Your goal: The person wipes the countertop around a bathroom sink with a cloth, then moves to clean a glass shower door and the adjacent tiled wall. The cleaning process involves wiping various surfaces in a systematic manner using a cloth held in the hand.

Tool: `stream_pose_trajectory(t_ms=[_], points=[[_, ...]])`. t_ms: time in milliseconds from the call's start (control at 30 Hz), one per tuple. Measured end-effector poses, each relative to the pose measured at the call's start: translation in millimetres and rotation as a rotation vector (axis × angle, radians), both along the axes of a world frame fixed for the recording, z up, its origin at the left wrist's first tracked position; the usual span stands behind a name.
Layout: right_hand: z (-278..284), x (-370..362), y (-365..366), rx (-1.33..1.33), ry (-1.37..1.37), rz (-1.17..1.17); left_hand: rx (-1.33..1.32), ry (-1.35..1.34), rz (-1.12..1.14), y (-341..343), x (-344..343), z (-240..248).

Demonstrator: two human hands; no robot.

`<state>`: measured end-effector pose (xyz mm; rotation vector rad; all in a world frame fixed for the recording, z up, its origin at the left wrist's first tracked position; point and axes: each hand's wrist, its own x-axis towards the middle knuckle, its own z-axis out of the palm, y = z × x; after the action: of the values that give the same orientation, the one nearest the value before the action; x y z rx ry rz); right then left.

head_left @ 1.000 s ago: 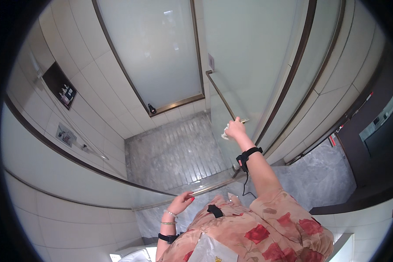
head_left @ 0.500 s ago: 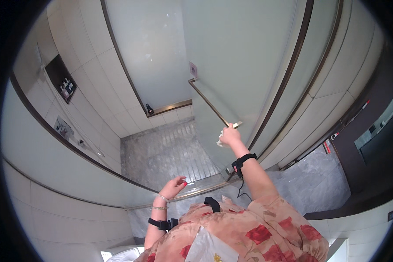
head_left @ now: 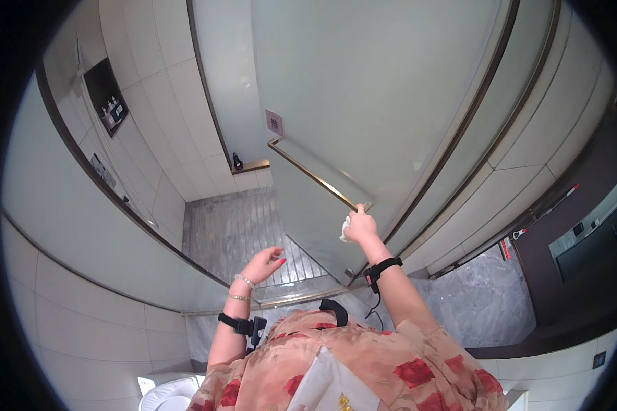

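My right hand (head_left: 361,227) is closed at the lower right end of a long brass-coloured door handle (head_left: 315,177). A crumpled white cloth or tissue (head_left: 345,230) shows from the same hand, beside the bar. The handle is fixed to a frosted glass door (head_left: 370,82), which stands at an angle over the shower floor. A small pinkish printed sticker (head_left: 274,122) is on the glass near the handle's upper end. My left hand (head_left: 263,266) hovers low over the shower threshold, fingers apart and slightly bent, holding nothing.
At left are a frosted glass panel (head_left: 48,198) and a wall niche (head_left: 105,92) with several bottles (head_left: 112,111). A dark object (head_left: 237,162) sits on a ledge. A brass-coloured threshold (head_left: 288,296) crosses the grey shower floor (head_left: 226,229). A white basin (head_left: 168,397) is at lower left.
The glass door has swung left, covering more of the ledge and shower floor, with my right hand still at the handle's end. My left hand has moved a little left and up. The view has shifted.
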<state>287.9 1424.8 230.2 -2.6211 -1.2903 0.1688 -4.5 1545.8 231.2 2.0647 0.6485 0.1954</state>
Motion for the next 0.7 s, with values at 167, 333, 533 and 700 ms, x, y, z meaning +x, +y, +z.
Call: stream_pose_trajectory(t_ms=[167, 333, 533, 700], points=[[8, -10, -11, 0.050, -0.008, 0.025, 0.160, -0.064, 0.040, 14, 10, 15], [3, -15, -25, 0.146, -0.005, 0.094, 0.297, -0.095, 0.070, 30, 19, 24], [-2, -31, -41, 0.056, -0.034, 0.059, 0.691, -0.152, 0.175, 54, 31, 1], [-1, -39, -53, -0.022, -0.026, 0.018, 0.856, -0.051, 0.195, 62, 35, 4]])
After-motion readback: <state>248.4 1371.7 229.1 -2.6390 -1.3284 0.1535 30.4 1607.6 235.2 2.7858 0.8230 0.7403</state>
